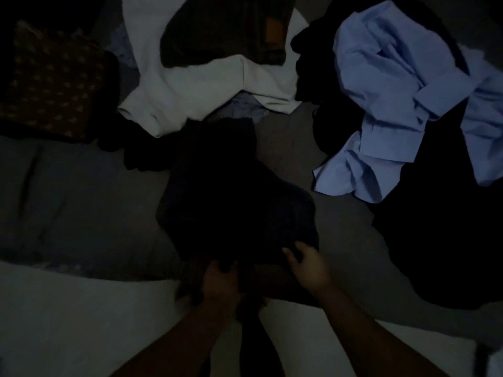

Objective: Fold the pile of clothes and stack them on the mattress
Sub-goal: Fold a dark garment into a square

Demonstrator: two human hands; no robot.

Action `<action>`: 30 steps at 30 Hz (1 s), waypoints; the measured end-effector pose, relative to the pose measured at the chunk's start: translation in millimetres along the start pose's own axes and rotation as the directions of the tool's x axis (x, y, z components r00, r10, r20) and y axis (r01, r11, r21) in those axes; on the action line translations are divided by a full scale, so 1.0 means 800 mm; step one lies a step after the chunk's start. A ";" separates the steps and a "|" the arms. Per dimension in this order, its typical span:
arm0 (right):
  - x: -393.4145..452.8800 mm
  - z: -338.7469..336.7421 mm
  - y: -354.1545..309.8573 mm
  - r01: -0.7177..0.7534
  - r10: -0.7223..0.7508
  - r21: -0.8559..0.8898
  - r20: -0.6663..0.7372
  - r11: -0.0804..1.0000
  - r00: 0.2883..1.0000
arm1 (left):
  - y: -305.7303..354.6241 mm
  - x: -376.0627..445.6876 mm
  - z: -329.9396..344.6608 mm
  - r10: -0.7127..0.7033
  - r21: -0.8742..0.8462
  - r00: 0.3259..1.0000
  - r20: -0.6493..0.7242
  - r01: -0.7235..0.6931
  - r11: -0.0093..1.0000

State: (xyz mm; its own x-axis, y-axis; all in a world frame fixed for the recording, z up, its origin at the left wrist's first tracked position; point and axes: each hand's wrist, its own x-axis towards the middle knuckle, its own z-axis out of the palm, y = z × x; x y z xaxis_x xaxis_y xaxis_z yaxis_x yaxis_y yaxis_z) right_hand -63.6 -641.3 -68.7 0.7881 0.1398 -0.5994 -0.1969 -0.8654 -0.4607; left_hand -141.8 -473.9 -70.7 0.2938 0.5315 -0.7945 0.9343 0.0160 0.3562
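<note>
The room is very dim. A dark garment (234,197) lies stretched across the grey mattress (81,202) in front of me. My left hand (220,278) grips its near edge, fingers curled into the cloth. My right hand (304,262) pinches the same edge a little to the right. A crumpled light blue shirt (394,104) lies on the right, over black clothes (441,240). A white garment (201,88) lies at the back centre with a dark folded piece (226,31) on top of it.
A dark patterned cushion or cloth (51,83) sits at the back left. A pale sheet (81,322) covers the near edge of the bed. Small dark items (136,156) lie beside the white garment.
</note>
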 end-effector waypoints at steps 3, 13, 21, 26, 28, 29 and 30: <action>-0.009 -0.023 0.008 0.006 0.002 0.178 -0.046 0.984 0.999 | -0.004 0.001 -0.010 0.063 -0.006 0.994 -0.094 -0.064 0.998; -0.072 -0.035 0.068 0.090 -0.089 -0.002 0.128 0.996 0.988 | -0.097 -0.062 -0.071 0.481 0.289 0.874 0.067 -0.478 0.829; -0.073 0.022 0.023 -0.126 0.136 -0.073 0.166 0.989 0.977 | -0.100 -0.057 -0.079 0.529 0.434 0.641 0.556 -0.767 0.472; -0.066 -0.091 0.058 -0.101 0.124 -0.654 -0.011 0.749 0.992 | -0.026 -0.030 -0.073 0.288 0.397 0.529 0.799 -0.822 0.408; -0.053 -0.147 0.072 -0.137 0.072 -0.724 -0.119 0.676 0.990 | 0.017 -0.009 -0.075 0.405 0.447 0.634 0.659 -0.763 0.467; -0.044 -0.171 0.076 -0.169 0.083 -0.703 -0.155 0.691 0.984 | 0.040 0.005 -0.078 0.491 0.473 0.704 0.513 -0.709 0.522; -0.032 -0.188 0.082 -0.177 0.084 -0.679 -0.168 0.712 0.982 | 0.062 0.024 -0.078 0.564 0.484 0.754 0.337 -0.652 0.584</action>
State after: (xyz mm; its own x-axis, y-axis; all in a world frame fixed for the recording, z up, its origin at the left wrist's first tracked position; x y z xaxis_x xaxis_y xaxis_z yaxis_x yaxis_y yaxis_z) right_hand -8.8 -773.9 14.9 0.8555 -0.0165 -0.5176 0.1160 -0.9680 0.2225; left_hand -102.8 -410.1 -37.5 0.8165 0.1248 -0.5637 0.4513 -0.7469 0.4884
